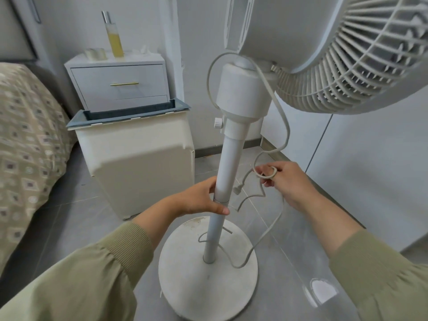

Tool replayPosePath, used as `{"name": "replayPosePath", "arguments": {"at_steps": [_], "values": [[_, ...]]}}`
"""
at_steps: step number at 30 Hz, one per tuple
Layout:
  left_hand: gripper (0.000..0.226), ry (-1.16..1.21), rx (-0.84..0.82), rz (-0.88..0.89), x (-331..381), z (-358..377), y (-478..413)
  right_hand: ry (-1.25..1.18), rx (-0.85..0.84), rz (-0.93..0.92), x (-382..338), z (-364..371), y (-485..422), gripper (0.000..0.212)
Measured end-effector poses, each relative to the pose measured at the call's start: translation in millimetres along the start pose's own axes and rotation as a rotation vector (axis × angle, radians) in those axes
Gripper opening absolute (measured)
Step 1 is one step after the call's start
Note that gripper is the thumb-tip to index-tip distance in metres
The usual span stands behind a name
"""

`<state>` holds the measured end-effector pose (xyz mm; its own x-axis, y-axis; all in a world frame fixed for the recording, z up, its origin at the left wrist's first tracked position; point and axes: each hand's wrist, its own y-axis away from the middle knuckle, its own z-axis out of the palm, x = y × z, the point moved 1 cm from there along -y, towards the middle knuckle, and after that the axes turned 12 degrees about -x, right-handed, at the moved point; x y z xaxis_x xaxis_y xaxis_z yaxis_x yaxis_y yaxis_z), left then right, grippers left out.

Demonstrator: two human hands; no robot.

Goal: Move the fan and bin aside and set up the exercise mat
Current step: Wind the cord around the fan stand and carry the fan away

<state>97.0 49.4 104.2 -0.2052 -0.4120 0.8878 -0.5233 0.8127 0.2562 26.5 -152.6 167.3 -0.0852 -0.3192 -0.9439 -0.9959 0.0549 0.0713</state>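
White fan (240, 93) upright, head facing right | left hand (201, 201) grips pole (229, 158) | right hand (286, 179) holds cord (282, 117)

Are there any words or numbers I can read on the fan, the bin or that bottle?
None: no word, number or sign can be read here.
The fan, its cord, the bin and the nightstand look plain.
The bottle on the nightstand shows no label that can be made out.

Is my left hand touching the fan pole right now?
Touching. The head view shows the left hand with thumb and fingers curled round the fan pole, no gap; the right hand holds the cord.
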Motion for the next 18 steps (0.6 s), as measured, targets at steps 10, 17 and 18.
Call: {"name": "replayPosePath", "arguments": {"at_steps": [10,17,18], "values": [[0.087,0.089,0.134,0.071,4,-7,2,-0.583,-0.133,0.007,-9,26,-10,0.016],[0.052,0.268,0.141,0.100,12,15,-20,-0.581,-0.049,0.031,-9,29,-12,0.011],[0.051,0.307,0.174,0.118,13,18,-21,-0.530,-0.033,0.032,-9,30,-12,0.009]]}}
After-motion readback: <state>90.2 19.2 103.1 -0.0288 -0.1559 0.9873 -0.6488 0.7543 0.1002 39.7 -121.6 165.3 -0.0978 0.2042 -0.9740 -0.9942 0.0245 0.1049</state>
